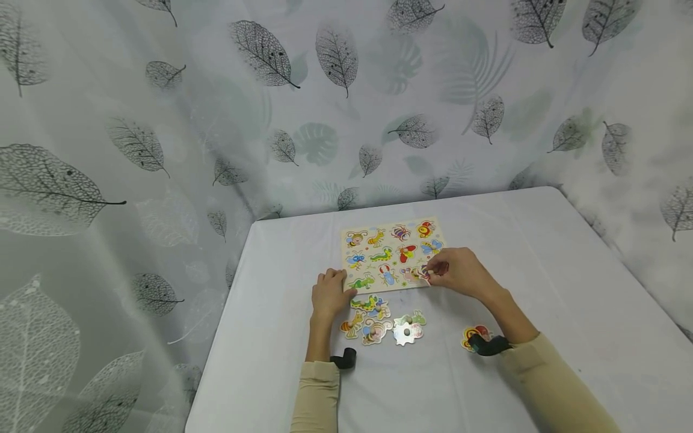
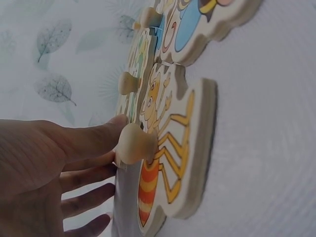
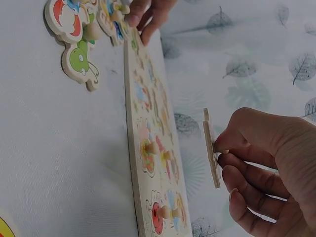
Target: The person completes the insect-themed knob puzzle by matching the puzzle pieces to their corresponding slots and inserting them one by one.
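Note:
My right hand (image 1: 460, 273) pinches a knobbed puzzle piece (image 3: 209, 148) by its knob, over the lower right part of the wooden insect puzzle board (image 1: 397, 287). The right wrist view shows this piece edge-on, raised off the board, its picture turned away. At the board's lower left corner rests my left hand (image 1: 328, 294), thumb by the front edge and fingers along the left side. Near its thumb in the left wrist view lies an orange striped insect piece (image 2: 168, 163) with a round knob. Several knobbed pieces sit on the board.
Loose pieces lie in front of the board, among them a green caterpillar piece (image 1: 363, 305) and a shiny, glare-washed piece (image 1: 403, 337). A red and yellow piece (image 1: 467, 337) lies partly hidden under the right wrist's black camera mount (image 1: 489, 345). Leaf-patterned curtains surround the white-covered table (image 1: 260, 337).

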`<state>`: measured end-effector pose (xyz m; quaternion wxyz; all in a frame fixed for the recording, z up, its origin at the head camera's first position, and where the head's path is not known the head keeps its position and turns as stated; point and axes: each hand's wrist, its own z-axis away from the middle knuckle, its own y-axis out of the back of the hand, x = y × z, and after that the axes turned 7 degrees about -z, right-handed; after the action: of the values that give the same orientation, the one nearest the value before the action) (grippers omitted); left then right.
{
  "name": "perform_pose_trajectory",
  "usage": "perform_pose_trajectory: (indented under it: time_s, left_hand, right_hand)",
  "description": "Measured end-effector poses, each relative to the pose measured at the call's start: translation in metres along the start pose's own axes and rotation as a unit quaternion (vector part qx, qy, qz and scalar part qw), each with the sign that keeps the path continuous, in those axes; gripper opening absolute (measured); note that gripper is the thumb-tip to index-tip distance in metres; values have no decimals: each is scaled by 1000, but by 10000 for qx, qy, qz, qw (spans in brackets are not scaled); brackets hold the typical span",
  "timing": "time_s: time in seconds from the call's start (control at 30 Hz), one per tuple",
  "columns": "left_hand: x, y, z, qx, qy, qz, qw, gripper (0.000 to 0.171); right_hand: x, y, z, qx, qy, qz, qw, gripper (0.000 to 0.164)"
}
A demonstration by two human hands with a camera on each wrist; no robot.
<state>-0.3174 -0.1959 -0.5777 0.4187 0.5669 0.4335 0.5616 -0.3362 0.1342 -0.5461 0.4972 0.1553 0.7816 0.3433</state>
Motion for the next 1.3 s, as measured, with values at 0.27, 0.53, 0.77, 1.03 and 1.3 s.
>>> perform_pose_trajectory:
  time_s: [0.27,0.53,0.77,1.03,1.3]
  left_hand:
    - [-1,2,0,-4,20,33,10000,64]
    - [-1,1,0,-48,-23,-43,10000,65]
    - [-1,2,-1,-35,-23,-31,10000,64]
    - [0,0,-2,-13,-71,-74,9999,63]
    - [-3,-3,-3,10,-47,-93,9999,64]
  right_hand:
    - [2,-3,-12,-29,49,17,10000,14]
    - [8,-5,-22,-122,41,-117,9998,16]
    - [10,-7,-36,-223,-116,28,9997,15]
    - [12,-5,-48,-356,-179,114,9991,14]
    - [18,-6,-55,-393,-223,66,9990,15]
